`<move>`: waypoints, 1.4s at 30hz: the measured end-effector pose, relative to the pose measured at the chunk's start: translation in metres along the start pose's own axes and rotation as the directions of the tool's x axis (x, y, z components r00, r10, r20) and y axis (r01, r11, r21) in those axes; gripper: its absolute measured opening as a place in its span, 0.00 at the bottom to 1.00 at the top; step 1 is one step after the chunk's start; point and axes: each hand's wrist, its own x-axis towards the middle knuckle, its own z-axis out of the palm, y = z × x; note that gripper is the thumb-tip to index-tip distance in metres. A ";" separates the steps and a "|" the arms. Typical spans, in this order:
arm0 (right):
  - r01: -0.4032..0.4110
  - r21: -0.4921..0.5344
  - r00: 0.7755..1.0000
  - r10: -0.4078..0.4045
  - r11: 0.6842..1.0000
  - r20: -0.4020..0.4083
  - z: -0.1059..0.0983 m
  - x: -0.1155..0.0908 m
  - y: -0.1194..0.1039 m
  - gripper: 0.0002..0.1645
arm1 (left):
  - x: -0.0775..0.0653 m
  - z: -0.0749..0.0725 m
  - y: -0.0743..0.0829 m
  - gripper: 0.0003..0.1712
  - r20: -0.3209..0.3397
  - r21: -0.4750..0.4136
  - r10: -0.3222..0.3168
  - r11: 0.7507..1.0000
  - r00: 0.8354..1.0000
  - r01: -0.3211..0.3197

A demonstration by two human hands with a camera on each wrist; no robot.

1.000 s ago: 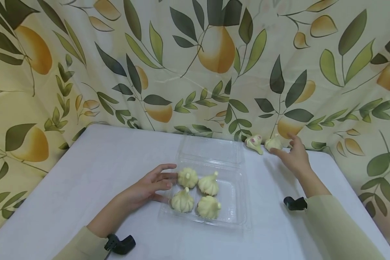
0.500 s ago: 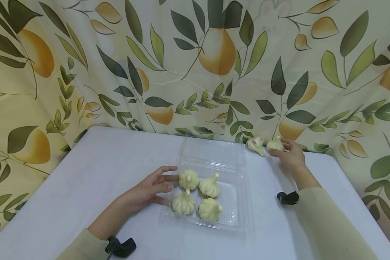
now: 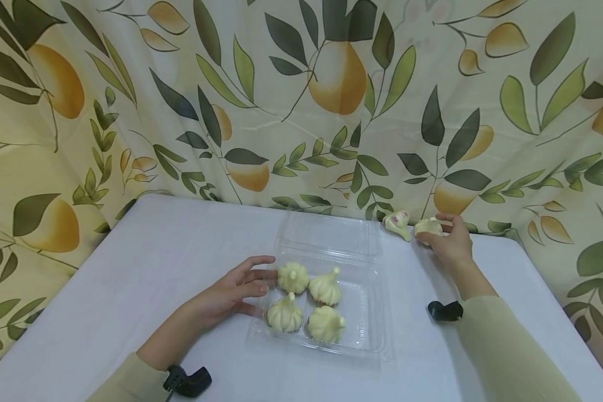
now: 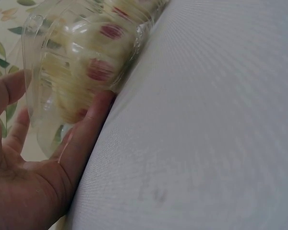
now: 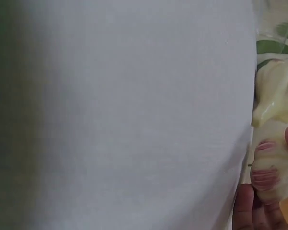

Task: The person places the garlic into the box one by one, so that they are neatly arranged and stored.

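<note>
Several pale garlic bulbs (image 3: 325, 324) sit in two rows in the left part of a clear plastic clamshell box (image 3: 364, 312), whose lid (image 3: 329, 234) lies folded back. My left hand (image 3: 231, 287) rests at the box's left side, fingers spread and touching its wall; in the left wrist view the fingers (image 4: 81, 139) lie along the plastic, with red-marked bulbs behind it. At the back right of the table, my right hand (image 3: 452, 240) pinches a garlic bulb (image 3: 427, 228) between thumb and fingers. The right wrist view shows this bulb (image 5: 271, 167) with pinkish patches.
Just left of the pinched bulb lies another garlic bulb (image 3: 397, 224), its stem toward the front. A white cloth covers the table (image 3: 181, 240). Behind it hangs a curtain (image 3: 291, 111) with a fruit and leaf print.
My right hand has moved left and closed its thumb and fingers on the rear garlic bulb. The left hand and the box stay in place.
</note>
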 end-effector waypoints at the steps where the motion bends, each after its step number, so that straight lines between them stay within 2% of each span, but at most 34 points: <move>1: 0.003 -0.003 1.000 -0.003 1.000 0.004 0.000 -0.002 -0.001 0.49 | 0.000 0.000 0.000 0.39 0.001 -0.003 0.000 1.000 1.000 0.000; 8: 0.060 0.019 0.998 -0.060 0.998 0.028 -0.002 -0.023 -0.012 0.45 | 0.001 0.001 0.001 0.38 0.006 -0.017 -0.001 1.000 1.000 0.001; 15: 0.171 0.035 0.981 -0.174 0.985 0.089 -0.002 -0.057 -0.030 0.41 | 0.002 0.001 0.002 0.39 -0.004 -0.007 -0.002 1.000 1.000 0.002; 21: 0.280 0.042 0.943 -0.283 0.959 0.176 -0.001 -0.093 -0.038 0.40 | 0.003 0.001 0.002 0.39 0.001 -0.009 0.000 1.000 1.000 0.000; 27: 0.363 0.077 0.888 -0.370 0.929 0.273 0.002 -0.127 -0.045 0.35 | 0.002 0.001 0.002 0.39 0.011 -0.021 0.003 1.000 1.000 -0.003; 31: 0.425 0.054 0.850 -0.418 0.904 0.321 0.006 -0.145 -0.048 0.33 | 0.002 0.001 0.001 0.39 0.013 -0.019 0.003 1.000 1.000 -0.003; 33: 0.478 0.032 0.823 -0.460 0.878 0.334 0.008 -0.153 -0.048 0.32 | 0.002 0.001 0.001 0.39 0.013 -0.020 0.003 1.000 1.000 -0.003; 35: 0.552 0.007 0.782 -0.521 0.834 0.343 0.010 -0.160 -0.049 0.31 | 0.001 0.001 0.001 0.39 0.012 -0.023 0.003 1.000 1.000 -0.003; 40: 0.756 -0.076 0.628 -0.688 0.650 0.365 0.016 -0.175 -0.051 0.30 | 0.000 0.001 0.002 0.39 0.010 -0.031 0.005 1.000 1.000 -0.004; 42: 0.804 -0.110 0.578 -0.722 0.585 0.380 0.019 -0.181 -0.053 0.30 | 0.000 0.001 0.002 0.39 0.012 -0.033 0.006 0.999 1.000 -0.006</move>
